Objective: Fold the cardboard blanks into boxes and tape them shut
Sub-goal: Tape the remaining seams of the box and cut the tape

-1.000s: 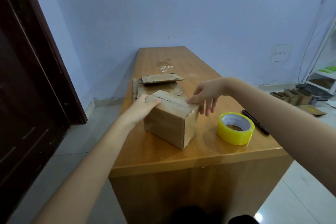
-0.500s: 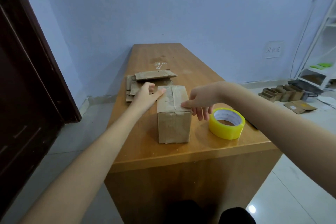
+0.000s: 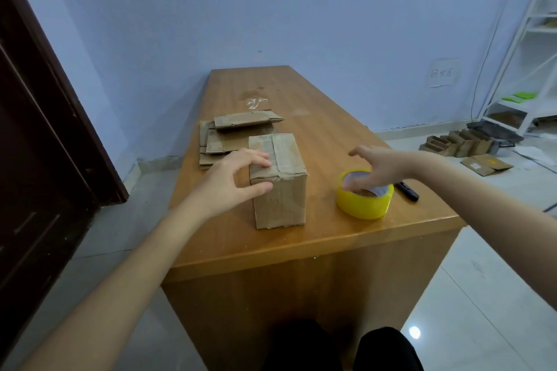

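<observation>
A long wooden table point(image 3: 316, 117) runs from the lower centre of the frame up toward a pale blue wall point(image 3: 301, 9). A dark door point(image 3: 36, 135) fills the left edge, and a white shelf unit point(image 3: 530, 48) stands at the right edge, with finished boxes point(image 3: 458, 143) on the floor below it.

Just left of centre, a folded cardboard box point(image 3: 278, 181) stands upright on the table near its front edge, top flaps down. Behind it, toward upper centre, lies a stack of flat cardboard blanks point(image 3: 229, 135). The left hand point(image 3: 229, 181) grips the box's near left top corner, fingers on the top, thumb on the front face. Right of the box, apart from it, sits a yellow tape roll point(image 3: 364, 197). The right hand point(image 3: 376, 166) hovers over the roll with fingers spread and holding nothing; whether the fingertips touch it cannot be told. A black marker point(image 3: 407, 190) lies just right of the roll.

The step in hand looks like fetching tape to seal the top seam. It would go best with the left hand pressing the flaps flat while the right lifts the roll cleanly. Box and roll sit close to the front edge, so pulling tape toward the body risks dragging them off; the bare tabletop beyond, at upper centre, offers more room
</observation>
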Motion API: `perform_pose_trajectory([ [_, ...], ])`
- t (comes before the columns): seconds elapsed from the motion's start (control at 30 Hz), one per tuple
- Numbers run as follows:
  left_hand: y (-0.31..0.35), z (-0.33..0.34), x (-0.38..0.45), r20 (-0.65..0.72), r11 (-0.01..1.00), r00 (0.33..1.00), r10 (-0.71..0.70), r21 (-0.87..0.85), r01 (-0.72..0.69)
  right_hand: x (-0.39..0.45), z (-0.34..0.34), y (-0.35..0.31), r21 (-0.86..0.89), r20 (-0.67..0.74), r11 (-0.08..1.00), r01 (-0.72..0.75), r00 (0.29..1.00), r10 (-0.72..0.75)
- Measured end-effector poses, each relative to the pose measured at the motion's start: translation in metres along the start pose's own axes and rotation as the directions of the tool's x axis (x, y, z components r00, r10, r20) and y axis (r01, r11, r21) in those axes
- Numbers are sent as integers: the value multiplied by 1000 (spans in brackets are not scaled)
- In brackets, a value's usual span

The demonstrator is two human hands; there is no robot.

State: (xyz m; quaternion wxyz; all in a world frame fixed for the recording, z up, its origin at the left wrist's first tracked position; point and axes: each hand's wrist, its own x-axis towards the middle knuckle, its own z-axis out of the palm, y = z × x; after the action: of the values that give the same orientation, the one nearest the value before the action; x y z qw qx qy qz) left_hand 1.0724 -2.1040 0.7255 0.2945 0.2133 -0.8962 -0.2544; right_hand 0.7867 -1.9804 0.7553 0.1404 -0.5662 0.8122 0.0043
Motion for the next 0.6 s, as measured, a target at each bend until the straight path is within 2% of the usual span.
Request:
perform_pose_trajectory([
  [0.07,4,1,2,11,999,1000,-9,41,8,-8,17,21,27,83,999,-29,996,27],
  [0.1,5,0,3,14,998,1000,-14,55,13,-10,25,29,71,74,997,-25,997,20],
  [0.27,15,-1,6,-9,988,998,65,141,-63,-15,55,42,330,-143,942,61,990,-14],
  [0.4,19,-4,5,3,988,999,37,152,-37,-18,64,39,486,-287,863,138,958,8],
  [0.5,21,-6,1,29,989,1000,7,150,-11,-25,61,32,674,-407,695,251,911,65],
  [0.6,30,-4,-2,-1,987,1000,-2,163,2,-39,47,19,838,-405,449,309,904,134],
])
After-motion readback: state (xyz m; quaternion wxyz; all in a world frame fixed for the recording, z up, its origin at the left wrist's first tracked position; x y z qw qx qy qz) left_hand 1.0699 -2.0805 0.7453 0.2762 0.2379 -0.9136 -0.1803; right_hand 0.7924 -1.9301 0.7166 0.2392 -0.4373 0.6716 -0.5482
